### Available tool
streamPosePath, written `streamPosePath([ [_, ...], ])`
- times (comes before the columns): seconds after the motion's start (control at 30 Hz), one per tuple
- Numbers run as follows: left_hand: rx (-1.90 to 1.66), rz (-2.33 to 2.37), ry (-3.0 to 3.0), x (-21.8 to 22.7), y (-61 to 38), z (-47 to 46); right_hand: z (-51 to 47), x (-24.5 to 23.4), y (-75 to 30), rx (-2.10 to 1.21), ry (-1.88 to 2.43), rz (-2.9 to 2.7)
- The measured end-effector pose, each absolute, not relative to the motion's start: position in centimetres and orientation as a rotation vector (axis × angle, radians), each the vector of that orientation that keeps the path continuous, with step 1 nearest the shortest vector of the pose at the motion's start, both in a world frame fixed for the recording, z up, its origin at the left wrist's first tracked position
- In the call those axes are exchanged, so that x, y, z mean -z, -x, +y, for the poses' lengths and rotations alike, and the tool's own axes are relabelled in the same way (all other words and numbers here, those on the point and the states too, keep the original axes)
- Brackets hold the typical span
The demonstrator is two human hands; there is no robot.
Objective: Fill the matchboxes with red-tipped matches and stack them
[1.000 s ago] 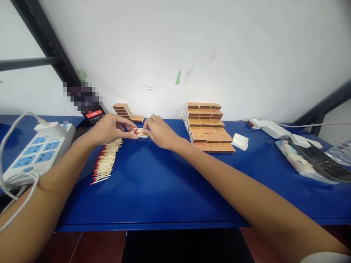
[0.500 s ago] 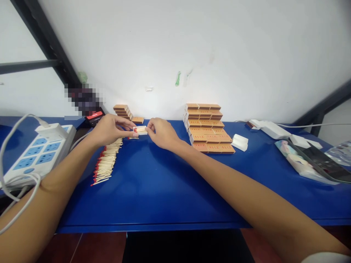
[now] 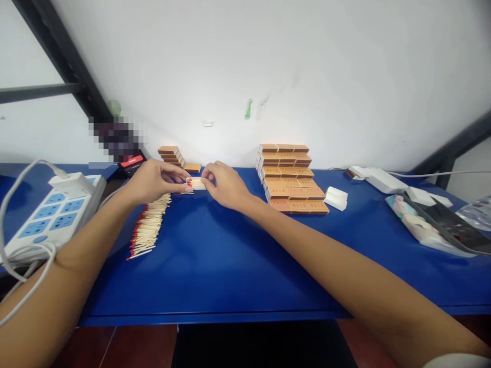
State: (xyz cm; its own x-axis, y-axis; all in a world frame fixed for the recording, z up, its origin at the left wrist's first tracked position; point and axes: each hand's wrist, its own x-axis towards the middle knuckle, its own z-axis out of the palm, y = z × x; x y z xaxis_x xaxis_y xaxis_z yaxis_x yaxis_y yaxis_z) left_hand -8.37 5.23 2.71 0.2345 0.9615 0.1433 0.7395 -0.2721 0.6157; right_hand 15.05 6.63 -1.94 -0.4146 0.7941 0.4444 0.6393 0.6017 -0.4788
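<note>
A small white matchbox tray (image 3: pixel 197 187) with red-tipped matches (image 3: pixel 196 181) in it is between my two hands near the back of the blue table. My left hand (image 3: pixel 158 180) grips the tray's left end between thumb and fingers. Closed in a pinch, my right hand (image 3: pixel 222 183) has its fingertips on the matches at the tray's right end, hiding that end. Below my left hand lies a long row of loose matches (image 3: pixel 150 225), heads to the left. A few more matches (image 3: pixel 186 193) lie just under the tray.
Stepped stacks of filled-out orange matchboxes (image 3: pixel 293 190) stand right of centre, with white trays (image 3: pixel 336 198) beside them. A smaller matchbox stack (image 3: pixel 171 155) is at the back left. A power strip (image 3: pixel 57 214) with cables lies left, a plastic pouch (image 3: pixel 418 225) right.
My right fingertips have shifted slightly left over the tray, and the matches in it lie more evenly. My left hand has stayed in place.
</note>
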Motion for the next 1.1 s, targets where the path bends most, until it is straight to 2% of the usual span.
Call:
streamPosePath([
  [0.47,-0.568,1.518,-2.135,-3.1,8.3,5.1,6.6,2.0,-15.2,-0.380,1.076,-2.228],
  [0.67,-0.738,1.556,-2.135,-3.4,9.2,5.2,6.4,2.1,-14.8,-0.327,1.100,-2.127],
  [0.8,-0.917,1.694,-2.106,-3.2,10.5,5.7,6.3,2.6,-13.9,-0.330,1.123,-2.264],
  [1.1,-0.901,1.732,-2.097,-2.9,10.1,5.8,6.1,3.4,-11.9,-0.310,1.049,-2.453],
])
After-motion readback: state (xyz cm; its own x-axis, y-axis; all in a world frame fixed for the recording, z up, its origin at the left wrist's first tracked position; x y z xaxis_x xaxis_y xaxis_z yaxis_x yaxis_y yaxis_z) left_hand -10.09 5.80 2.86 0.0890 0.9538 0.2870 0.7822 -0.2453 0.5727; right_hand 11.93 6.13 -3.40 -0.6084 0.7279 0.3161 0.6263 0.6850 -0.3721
